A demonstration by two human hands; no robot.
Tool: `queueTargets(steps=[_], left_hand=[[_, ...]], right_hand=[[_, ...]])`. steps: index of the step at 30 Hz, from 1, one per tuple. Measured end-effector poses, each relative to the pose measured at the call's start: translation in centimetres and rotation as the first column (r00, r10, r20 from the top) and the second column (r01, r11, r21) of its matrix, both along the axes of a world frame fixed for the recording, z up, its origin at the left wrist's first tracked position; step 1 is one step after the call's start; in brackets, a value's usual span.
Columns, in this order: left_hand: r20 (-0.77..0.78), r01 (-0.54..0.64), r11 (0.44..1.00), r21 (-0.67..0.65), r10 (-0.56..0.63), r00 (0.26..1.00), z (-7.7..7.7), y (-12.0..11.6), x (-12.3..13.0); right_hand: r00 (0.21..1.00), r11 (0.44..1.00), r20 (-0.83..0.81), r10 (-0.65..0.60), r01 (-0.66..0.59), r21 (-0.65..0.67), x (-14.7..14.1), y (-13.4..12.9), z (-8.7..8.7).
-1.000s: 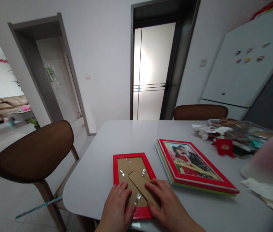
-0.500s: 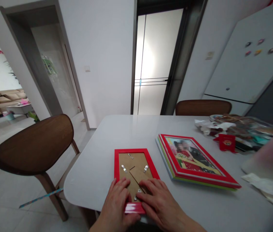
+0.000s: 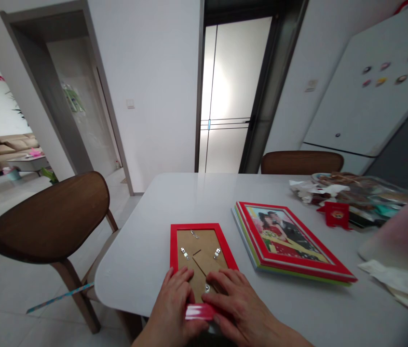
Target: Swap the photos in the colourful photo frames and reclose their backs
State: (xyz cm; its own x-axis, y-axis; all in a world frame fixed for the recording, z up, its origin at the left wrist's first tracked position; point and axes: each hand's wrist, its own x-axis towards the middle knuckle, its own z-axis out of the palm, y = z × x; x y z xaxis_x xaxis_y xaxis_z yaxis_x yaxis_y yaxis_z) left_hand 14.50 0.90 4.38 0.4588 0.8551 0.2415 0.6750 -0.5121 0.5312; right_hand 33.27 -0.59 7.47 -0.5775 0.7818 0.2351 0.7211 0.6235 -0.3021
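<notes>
A red picture frame (image 3: pixel 204 226) lies face down on the white table, its brown backing board (image 3: pixel 201 239) showing. Small metal clips (image 3: pixel 217 253) sit around the board. My left hand (image 3: pixel 177 301) holds the near left corner, fingers on the backing and thumb at the near edge. On the near right corner, my right hand (image 3: pixel 238 301) grips the frame, thumb at the front edge. Its fingertips press by the near clip (image 3: pixel 207 288), partly covering it. To the right, a stack of picture frames (image 3: pixel 294 241) has a red one with a couple's photo on top.
Behind the stack, a small red card box (image 3: pixel 337 215), crumpled tissue (image 3: pixel 314 192) and plastic-wrapped items (image 3: pixel 366 188) crowd the table's right side. A pinkish rounded object (image 3: pixel 388 236) stands nearer. Wooden chairs (image 3: pixel 50 217) flank the table at left and at the far side.
My right fingertips have shifted slightly left over the near clip, hiding the metal end that showed before. The picture frame and my left hand have stayed nearly still.
</notes>
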Motion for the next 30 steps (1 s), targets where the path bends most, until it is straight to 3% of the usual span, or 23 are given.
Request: queueTargets(steps=[4, 7, 9, 25, 30], left_hand=[[0.006, 0.002, 1.000, -0.013, -0.002, 1.000, 0.0, 0.0, 0.0], [0.002, -0.001, 1.000, -0.018, 0.001, 1.000, 0.1, 0.1, 0.0], [-0.003, -0.002, 1.000, -0.020, 0.002, 1.000, 0.1, 0.1, 0.1], [0.029, -0.008, 0.999, -0.031, 0.009, 1.000, 0.0, -0.2, -0.1], [0.057, 0.004, 1.000, -0.002, -0.004, 0.998, -0.5, -0.3, -0.4]], right_hand=[[0.983, 0.982, -0.076, -0.169, 0.174, 0.070, 0.8, 2.1, -1.0], [0.943, 0.936, -0.036, -0.332, 0.334, 0.108, 1.2, 4.3, -1.6], [0.927, 0.922, 0.007, -0.374, 0.371, 0.113, 1.3, 5.3, -1.7], [0.926, 0.921, 0.008, -0.377, 0.374, 0.110, 1.3, 5.6, -1.2], [0.962, 0.960, -0.076, -0.262, 0.268, 0.084, -1.5, 5.7, -0.4]])
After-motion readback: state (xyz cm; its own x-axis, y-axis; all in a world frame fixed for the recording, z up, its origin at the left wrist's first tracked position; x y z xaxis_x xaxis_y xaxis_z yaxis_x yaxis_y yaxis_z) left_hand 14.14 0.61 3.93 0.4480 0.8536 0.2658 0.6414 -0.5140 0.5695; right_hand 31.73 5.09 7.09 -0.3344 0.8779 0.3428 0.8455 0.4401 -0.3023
